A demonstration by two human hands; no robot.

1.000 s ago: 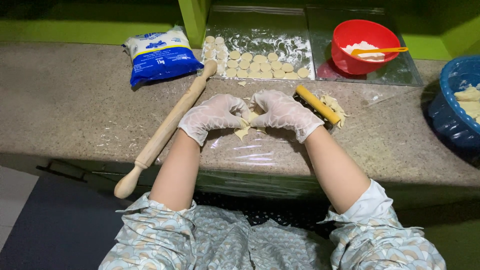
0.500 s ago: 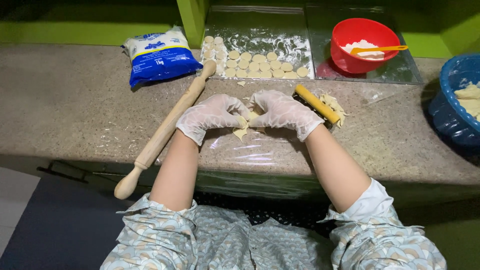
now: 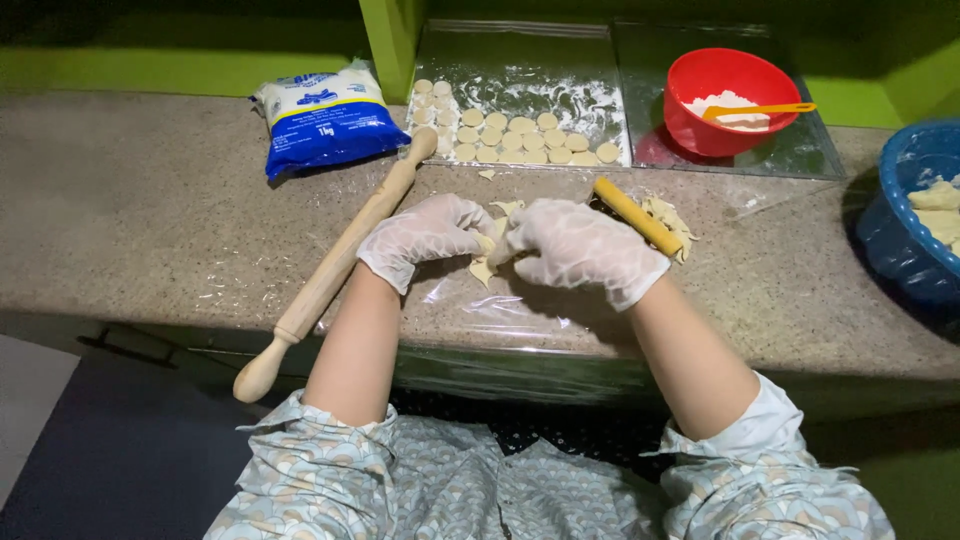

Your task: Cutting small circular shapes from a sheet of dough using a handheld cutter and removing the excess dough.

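My left hand [image 3: 425,235] and my right hand [image 3: 580,247], both in thin clear gloves, meet over a plastic sheet [image 3: 500,300] on the stone counter. Between their fingertips they pinch a small pale piece of dough [image 3: 487,258], part of it hidden by the fingers. A long wooden rolling pin [image 3: 335,265] lies diagonally just left of my left hand. A short yellow stick [image 3: 637,216] rests on dough scraps [image 3: 668,215] just beyond my right hand.
A tray [image 3: 520,60] at the back holds several small dough rounds [image 3: 510,137] and flour. A red bowl [image 3: 725,100] with flour and an orange spoon stands at its right. A blue-and-white flour bag [image 3: 322,115] lies back left; a blue basin [image 3: 915,215] with dough sits far right.
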